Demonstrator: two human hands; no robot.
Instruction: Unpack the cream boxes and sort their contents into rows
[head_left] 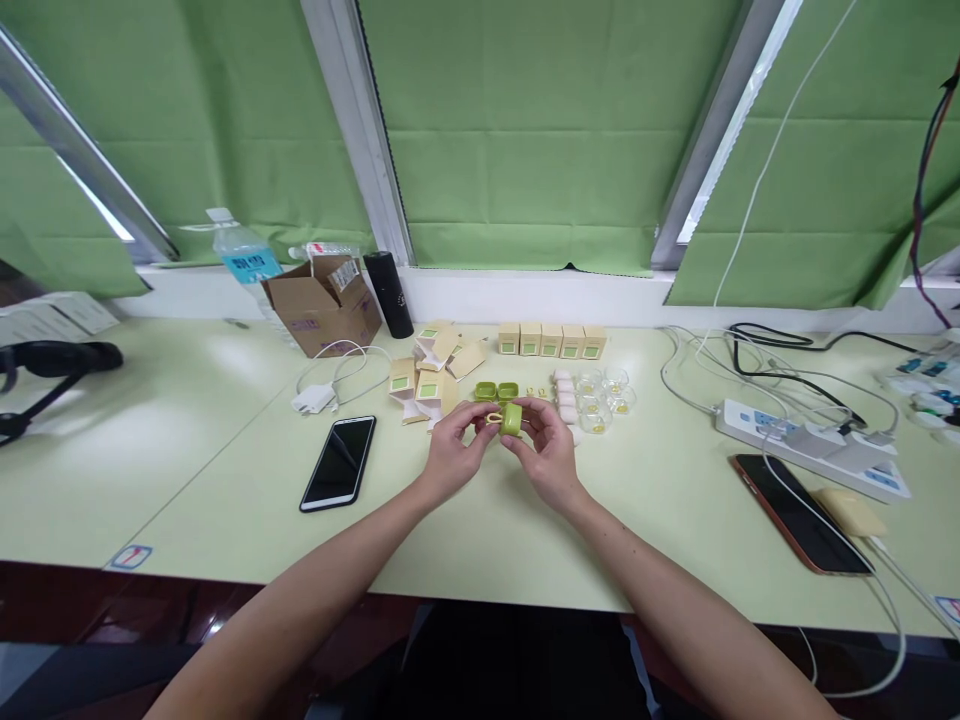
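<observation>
My right hand (547, 455) grips a small green container (511, 419) by its sides, tilted above the table. My left hand (457, 447) pinches a small pale yellow loop-shaped piece (493, 418) against the container's left side. Whether the loop is fixed to it I cannot tell. Just behind my hands stand small open green containers (486, 391), with tiny yellow pieces (536, 392) beside them. To the right are a row of pale pink blocks (564, 390) and several clear round cups (595, 410) with yellow marks inside.
Small upright boxes (551, 340) line the back; unfolded cartons (430, 388) lie left of them. A phone (339, 464), white charger (315, 398), cardboard box (324, 308) and black bottle (388, 295) are left. A power strip (810, 448) with cables and another phone (799, 515) lie right.
</observation>
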